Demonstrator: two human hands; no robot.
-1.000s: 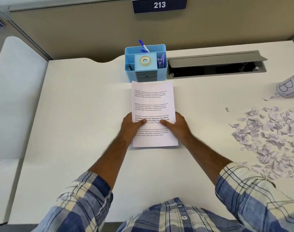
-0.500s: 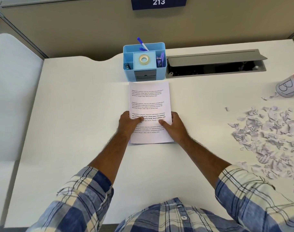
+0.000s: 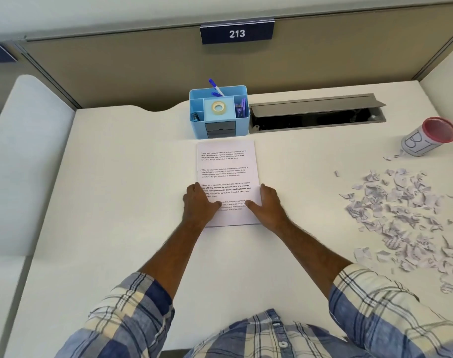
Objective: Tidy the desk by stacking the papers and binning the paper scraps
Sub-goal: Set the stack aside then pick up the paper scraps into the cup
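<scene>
The printed papers [image 3: 226,182], just before the blue desk organiser [image 3: 219,112], are squared between the flat, open left hand [image 3: 200,202] and right hand [image 3: 268,204], nothing gripped.

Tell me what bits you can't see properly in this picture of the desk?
- Head view: how many sheets the stack of papers holds; only the top page shows.
- Head view: the paper scraps run past the right edge.
- Head view: the stack's lower corners, covered by the left hand and right hand.
- Head view: inside the cable tray, too dark.
- Head view: the small print, too tiny.
</scene>
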